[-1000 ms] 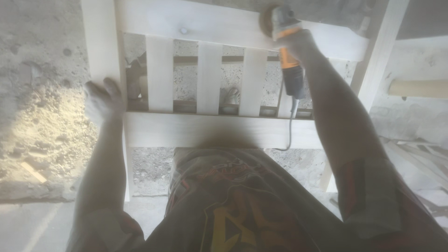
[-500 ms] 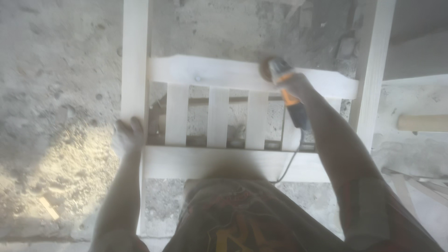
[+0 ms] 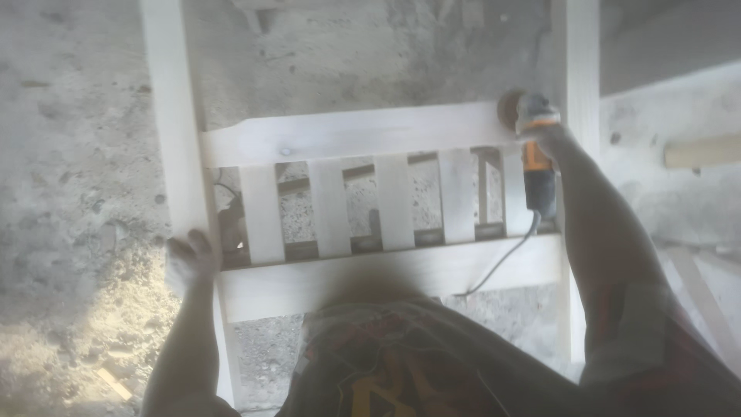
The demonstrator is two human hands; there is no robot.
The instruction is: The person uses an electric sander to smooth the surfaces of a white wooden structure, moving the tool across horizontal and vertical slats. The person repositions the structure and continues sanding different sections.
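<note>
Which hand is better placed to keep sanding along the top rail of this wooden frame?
Right: the right hand already grips the orange sander on the top rail; the left hand only braces the side post.

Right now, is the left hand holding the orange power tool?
No, the right hand grips the orange power tool; the left hand rests on the pale wooden frame.

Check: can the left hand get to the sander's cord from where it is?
Probably not without letting go. The left hand rests on the frame's left post, while the cord hangs at the far right below the sander, which the right hand holds. The slats and torso lie between.
</note>
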